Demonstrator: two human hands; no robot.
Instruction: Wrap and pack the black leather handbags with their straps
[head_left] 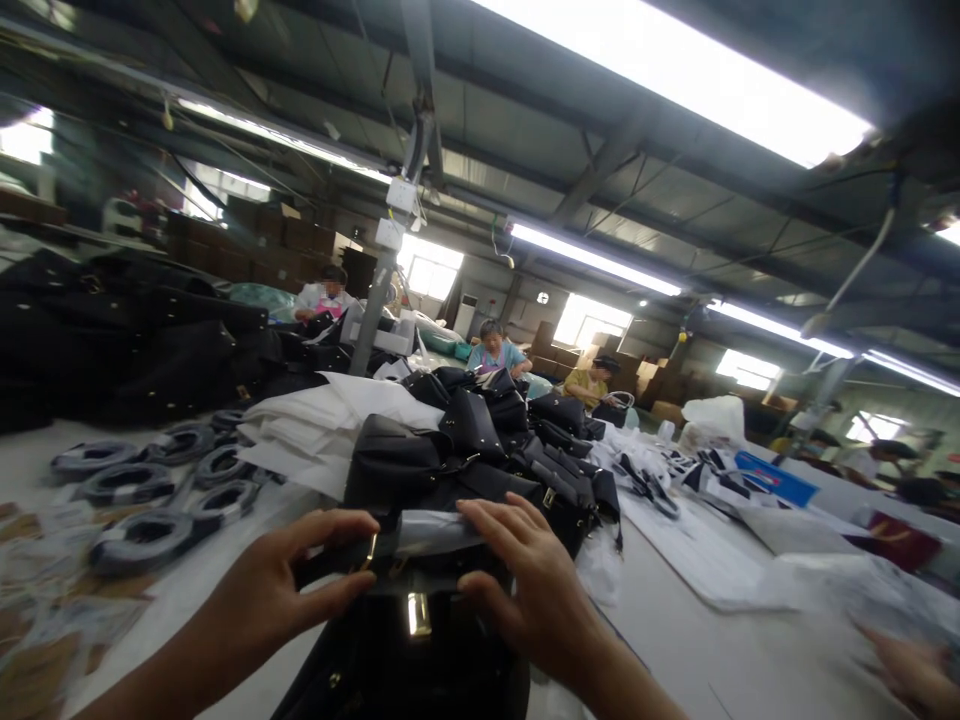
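Note:
A black handbag (390, 650) with a gold clasp stands right in front of me, its lower part cut off by the frame. My left hand (292, 570) grips the left end of the bag's top, thumb below and fingers above, beside a gold metal fitting. On the other end, my right hand (525, 570) pinches the top between thumb and fingers. Between both hands, a pale wrap (435, 530) covers part of the bag's top edge. Just beyond lies a heap of similar black handbags (472, 430).
Rolled straps (142, 540) in wrapping and a stack of white sheets (330, 415) lie to the left. White paper and straps (652, 480) cover the right side, near a blue box (776, 478). Another person's hand (911, 665) shows at lower right. Several co-workers sit farther back.

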